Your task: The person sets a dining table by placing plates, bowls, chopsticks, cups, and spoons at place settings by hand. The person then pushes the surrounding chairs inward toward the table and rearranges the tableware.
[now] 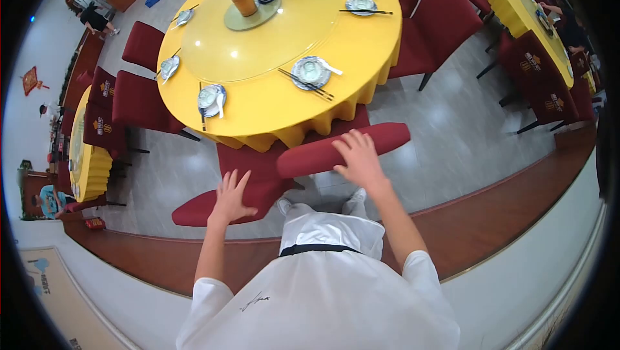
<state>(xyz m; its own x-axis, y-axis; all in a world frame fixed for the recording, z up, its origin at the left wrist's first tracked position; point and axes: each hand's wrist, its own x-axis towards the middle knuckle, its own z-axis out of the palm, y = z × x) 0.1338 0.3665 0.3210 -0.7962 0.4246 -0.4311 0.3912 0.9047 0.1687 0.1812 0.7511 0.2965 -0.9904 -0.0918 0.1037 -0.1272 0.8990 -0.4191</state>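
Two dark red upholstered chairs are in front of me, pushed towards a round table with a yellow cloth. My left hand is open, fingers spread, at the back of the left chair; whether it touches cannot be made out. On the backrest of the right chair lies my right hand, its fingers apart and stretched over the top edge. The chair legs are mostly hidden beneath the backs and the cloth.
Place settings with a plate and chopsticks ring the table. A glass turntable carries a wooden cup. More red chairs stand around. Behind my feet runs a brown ledge. People are at the far left and right.
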